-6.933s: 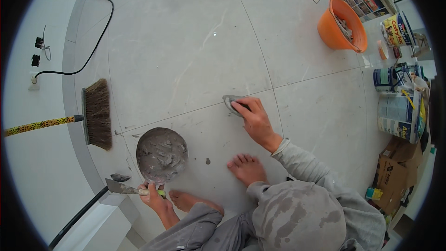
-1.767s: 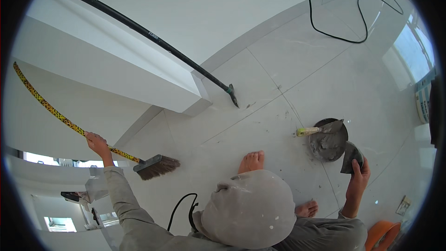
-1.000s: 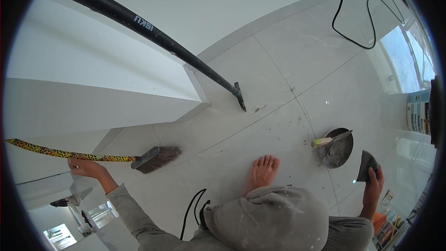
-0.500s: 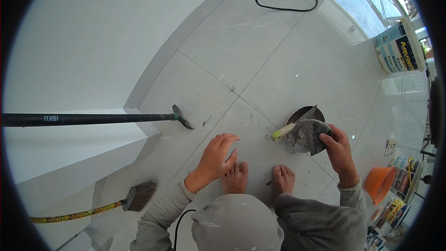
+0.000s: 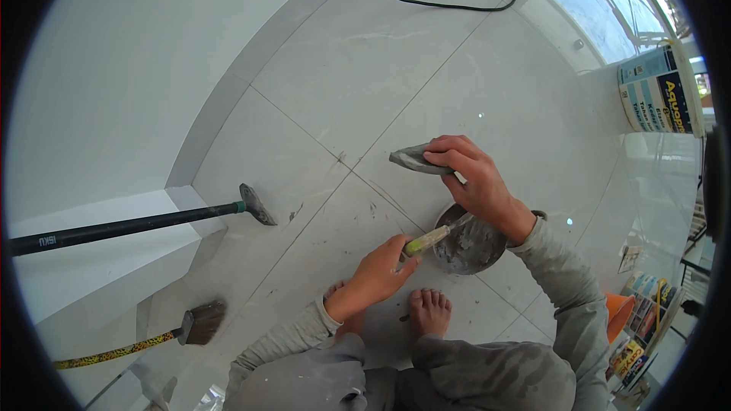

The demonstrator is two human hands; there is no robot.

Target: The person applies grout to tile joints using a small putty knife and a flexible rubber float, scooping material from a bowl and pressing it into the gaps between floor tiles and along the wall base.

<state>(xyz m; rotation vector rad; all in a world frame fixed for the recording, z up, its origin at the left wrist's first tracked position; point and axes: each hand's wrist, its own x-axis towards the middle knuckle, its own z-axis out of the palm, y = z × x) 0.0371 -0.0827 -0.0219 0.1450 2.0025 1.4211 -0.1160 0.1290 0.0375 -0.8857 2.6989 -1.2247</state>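
My left hand [image 5: 378, 275] has its fingers closed on the end of a pale wooden, green-tipped trowel handle [image 5: 430, 239]. The trowel's metal blade reaches into a round bowl [image 5: 466, 253] on the floor, which has grey paste smeared inside. My right hand [image 5: 476, 171] is raised above the bowl's far side. It pinches a thin, dark grey flexible scraper [image 5: 415, 158], bent lengthwise and streaked with paste. My right wrist and sleeve cover part of the bowl's rim and the trowel's blade.
Light tiles [image 5: 411, 76] with grey smears cover the floor. A black-handled scraping tool [image 5: 152, 219] and a brush with a patterned handle [image 5: 199, 323] lie left. A black cable [image 5: 449, 5] loops far ahead. Right are a white bucket [image 5: 659, 91] and an orange basin [image 5: 618, 313].
My left hand has moved right and taken hold of the trowel handle. My right hand has lifted the scraper off the bowl, forward and left, and the scraper is now bent.
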